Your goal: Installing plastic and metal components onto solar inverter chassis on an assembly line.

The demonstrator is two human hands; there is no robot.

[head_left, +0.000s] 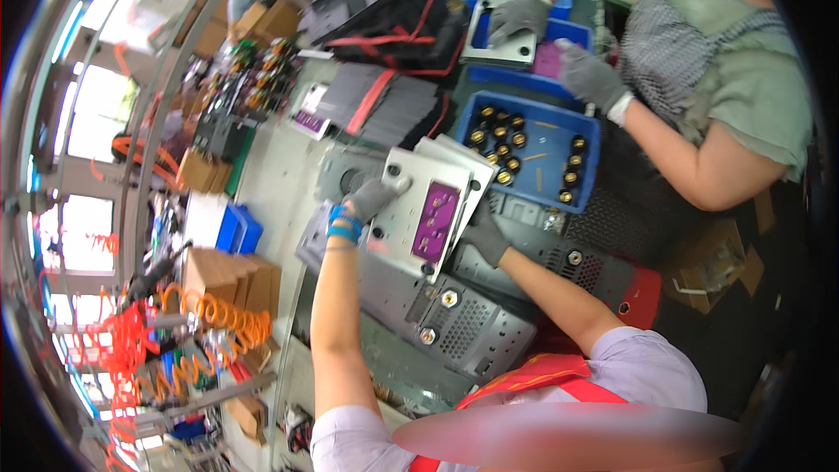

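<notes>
Here my left hand (371, 199) and right hand (486, 239) both grip the grey plate (411, 210) with its purple panel (435, 222).

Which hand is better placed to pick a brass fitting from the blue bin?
Probably the right hand. It grips the right edge of the grey panel, on the side where the blue bin of brass fittings lies. The left hand holds the panel's far-left edge, farther away.
</notes>
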